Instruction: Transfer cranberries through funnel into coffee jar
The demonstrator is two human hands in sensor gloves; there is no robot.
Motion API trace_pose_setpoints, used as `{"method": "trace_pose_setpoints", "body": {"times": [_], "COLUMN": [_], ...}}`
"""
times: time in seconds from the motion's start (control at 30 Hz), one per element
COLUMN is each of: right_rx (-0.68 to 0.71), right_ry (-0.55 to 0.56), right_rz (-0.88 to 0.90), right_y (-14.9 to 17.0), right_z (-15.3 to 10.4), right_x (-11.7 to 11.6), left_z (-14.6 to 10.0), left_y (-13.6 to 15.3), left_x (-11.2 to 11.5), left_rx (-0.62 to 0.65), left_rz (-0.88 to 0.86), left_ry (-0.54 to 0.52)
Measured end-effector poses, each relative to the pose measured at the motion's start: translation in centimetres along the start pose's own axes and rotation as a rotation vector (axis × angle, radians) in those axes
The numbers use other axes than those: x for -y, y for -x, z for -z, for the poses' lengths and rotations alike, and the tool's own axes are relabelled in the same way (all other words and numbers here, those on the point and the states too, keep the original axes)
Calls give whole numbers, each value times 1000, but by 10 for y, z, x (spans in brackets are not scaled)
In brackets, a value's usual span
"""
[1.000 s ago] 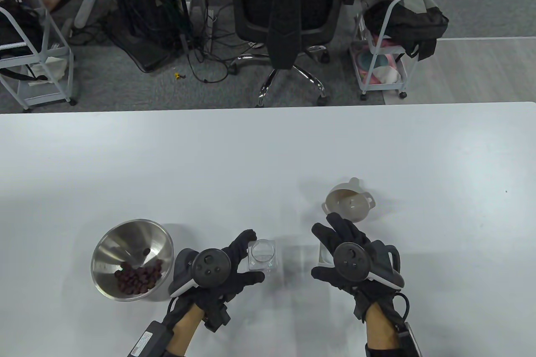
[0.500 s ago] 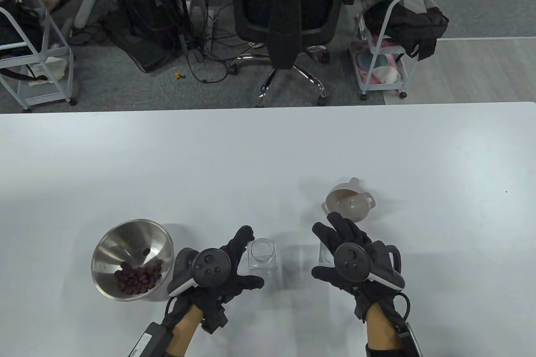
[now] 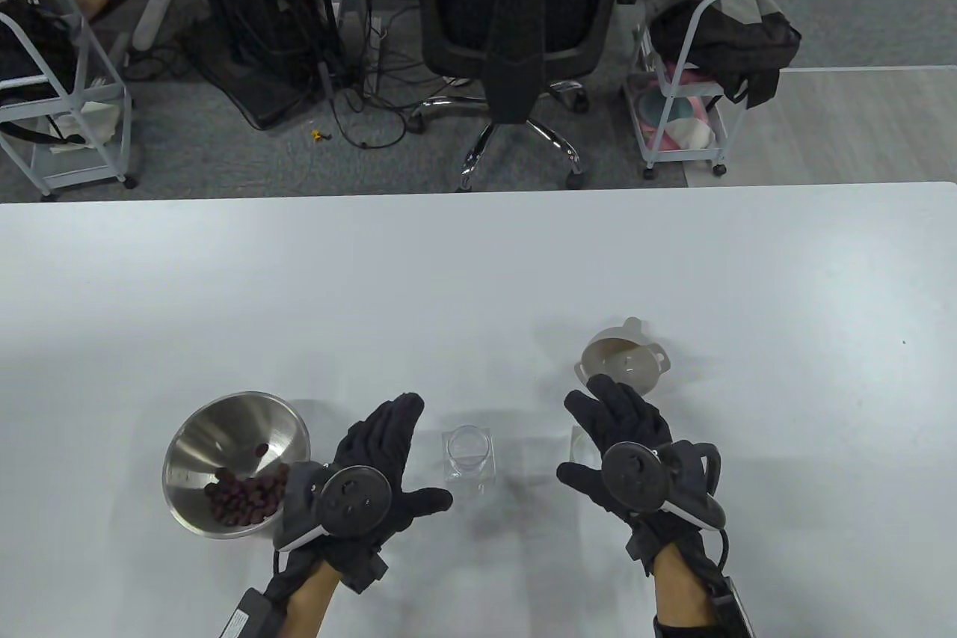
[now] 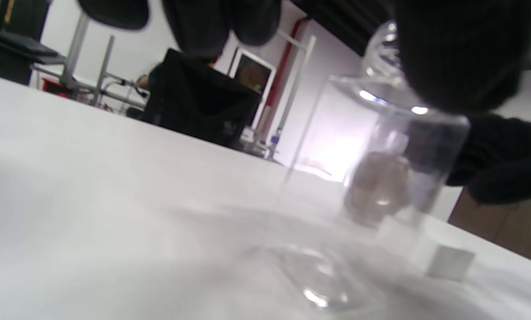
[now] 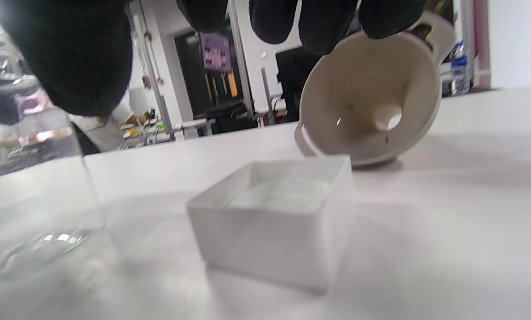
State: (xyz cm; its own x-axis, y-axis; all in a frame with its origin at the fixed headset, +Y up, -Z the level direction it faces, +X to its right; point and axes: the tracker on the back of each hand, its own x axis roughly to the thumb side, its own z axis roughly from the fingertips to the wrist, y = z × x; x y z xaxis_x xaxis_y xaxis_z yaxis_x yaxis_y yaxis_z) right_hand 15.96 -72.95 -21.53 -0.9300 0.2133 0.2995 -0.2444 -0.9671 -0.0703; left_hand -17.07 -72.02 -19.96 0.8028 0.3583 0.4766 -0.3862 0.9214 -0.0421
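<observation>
A clear glass coffee jar stands open and empty on the white table; it also shows in the left wrist view and the right wrist view. A steel bowl at the left holds dark cranberries. A cream funnel lies on its side at the right, also in the right wrist view. My left hand is open and empty beside the jar, apart from it. My right hand is open above a white square lid, fingers near the funnel.
An office chair and wire carts stand beyond the table's far edge. The white square lid lies upside down between jar and funnel, mostly hidden under my right hand in the table view.
My left hand has let go of the jar and drawn back to the left toward the bowl, fingers spread. My right hand has barely shifted. The jar stays put.
</observation>
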Motion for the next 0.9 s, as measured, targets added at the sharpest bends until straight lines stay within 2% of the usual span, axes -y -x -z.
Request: {"method": "trace_pose_setpoints", "body": {"times": [0.17, 0.5, 0.63, 0.9], "right_rx": [-40, -158, -213, -309], "right_ry": [99, 200, 207, 152], "right_rz": [5, -67, -105, -177], "right_y": [5, 18, 26, 45], "right_z": [-4, -6, -1, 24], "right_x": [7, 9, 12, 13], "left_z": [-7, -25, -29, -31], "left_y": [1, 3, 3, 1], "left_x": [-11, -26, -32, -35], "left_rx": [2, 10, 15, 26], "left_rz": [16, 61, 54, 78], "left_ry": [-50, -132, -170, -187]}}
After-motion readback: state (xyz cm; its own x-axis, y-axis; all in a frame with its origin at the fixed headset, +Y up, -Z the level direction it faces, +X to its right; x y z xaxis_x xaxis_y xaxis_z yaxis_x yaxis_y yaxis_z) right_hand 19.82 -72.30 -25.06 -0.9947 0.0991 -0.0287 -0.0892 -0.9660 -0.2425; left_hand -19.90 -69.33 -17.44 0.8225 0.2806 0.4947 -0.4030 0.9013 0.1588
